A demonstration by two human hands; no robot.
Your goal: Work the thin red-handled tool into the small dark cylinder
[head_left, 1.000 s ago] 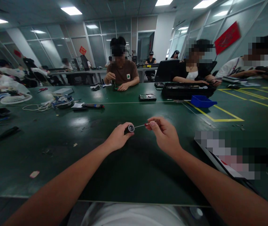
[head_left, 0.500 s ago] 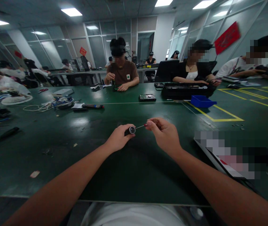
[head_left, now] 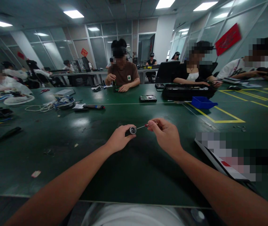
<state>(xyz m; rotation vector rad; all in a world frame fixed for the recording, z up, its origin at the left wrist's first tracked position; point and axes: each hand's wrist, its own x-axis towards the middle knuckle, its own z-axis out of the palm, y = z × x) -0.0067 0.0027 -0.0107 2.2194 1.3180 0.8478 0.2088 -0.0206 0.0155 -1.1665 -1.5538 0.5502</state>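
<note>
My left hand (head_left: 118,139) is closed around a short black cylinder with a silver ring at its open end (head_left: 132,130); it resembles a flashlight head, but most of it is hidden in my palm. A small screwdriver (head_left: 141,127) with a thin metal shaft and a reddish handle is pinched in my right hand (head_left: 168,135). Its shaft points left, and the tip reaches the cylinder's rim; whether it goes inside I cannot tell. Both hands are held above the green table (head_left: 129,175), near its middle.
A tablet-like board (head_left: 218,157) lies right of my forearm. Farther off are a hard drive (head_left: 148,98), a blue bin (head_left: 203,102), a black casing (head_left: 188,91), an electric screwdriver (head_left: 93,107) and tangled cables (head_left: 63,103). Another person (head_left: 122,75) works opposite.
The view has shifted very slightly. My hands keep nearly the same pose, with the cylinder and the screwdriver still held together.
</note>
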